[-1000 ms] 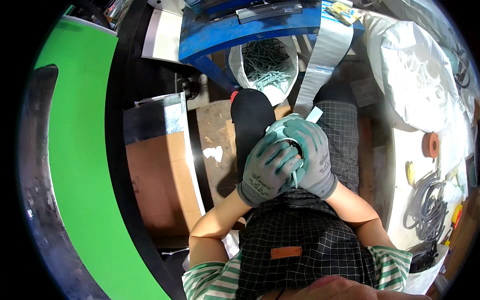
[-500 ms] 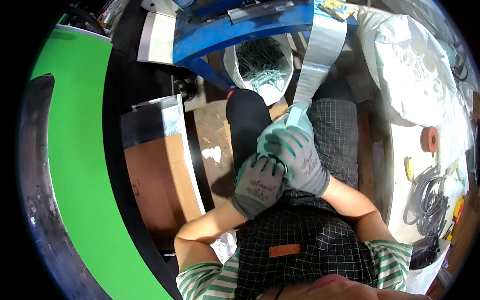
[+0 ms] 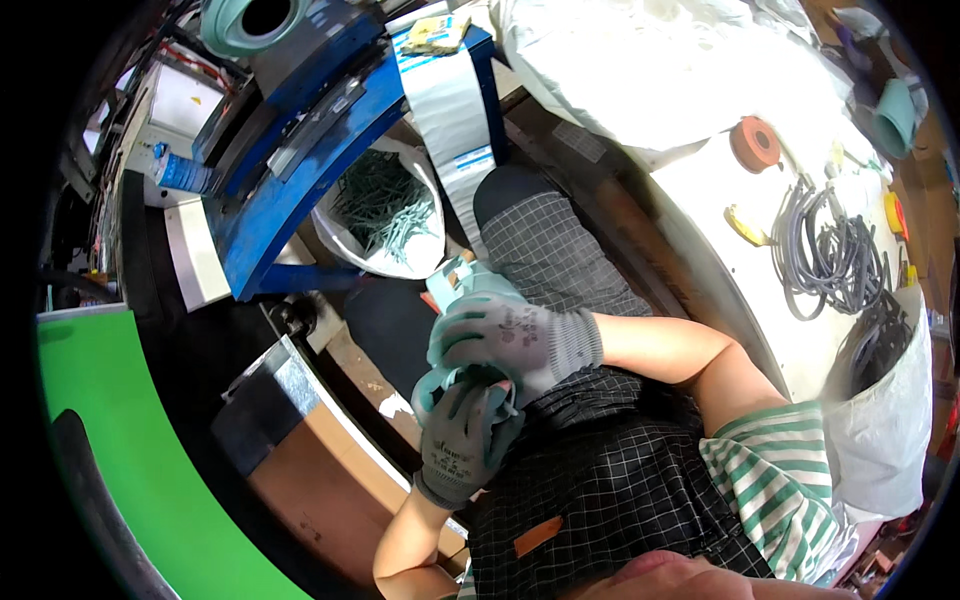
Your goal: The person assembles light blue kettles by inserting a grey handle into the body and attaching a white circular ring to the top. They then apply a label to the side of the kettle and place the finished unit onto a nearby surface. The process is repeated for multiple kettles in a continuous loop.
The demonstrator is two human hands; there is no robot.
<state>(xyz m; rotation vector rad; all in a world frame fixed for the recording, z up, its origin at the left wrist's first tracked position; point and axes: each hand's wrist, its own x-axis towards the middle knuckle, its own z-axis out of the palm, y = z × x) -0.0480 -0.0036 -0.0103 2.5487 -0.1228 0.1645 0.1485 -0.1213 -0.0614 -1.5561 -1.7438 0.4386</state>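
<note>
Working on a pale green strip (image 3: 447, 283) in the lap, just near the white bag of green scraps (image 3: 385, 205). Right hand (image 3: 515, 335) clenched over its middle, left hand (image 3: 465, 440) gripping the near end below. Seemingly mid-handling; next needing firm hold while shifting grip along the strip.

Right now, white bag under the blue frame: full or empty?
Partly full. The white bag gapes open at the top, and a heap of thin grey-green strips covers its inside; how deep the heap goes cannot be told.

Pale teal strip (image 3: 452, 290), bent, gripped between gloved hands
</note>
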